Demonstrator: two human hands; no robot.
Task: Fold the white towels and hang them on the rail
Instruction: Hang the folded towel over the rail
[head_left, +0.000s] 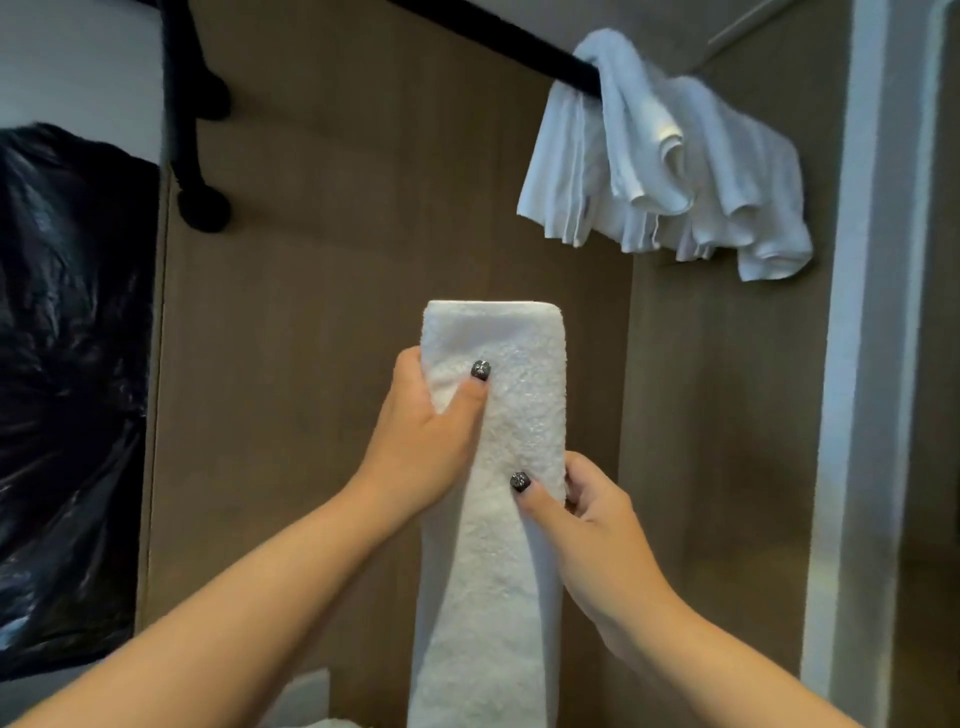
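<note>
A white towel (519, 405), folded into a long narrow strip, stands upright in the middle of the view in front of a brown wall. My left hand (431, 421) grips its left edge near the top, thumb across the front. My right hand (576, 514) grips the right edge lower down, thumb on the front. A black rail (519, 44) runs across the top. Several white towels (670, 166) hang bunched over the rail's right end, above and right of my hands.
A black plastic bag (72, 389) fills the left side. The rail's black bracket (192, 130) is fixed at the upper left. A pale door frame (862, 364) stands on the right. A bit of white cloth (311, 696) shows at the bottom.
</note>
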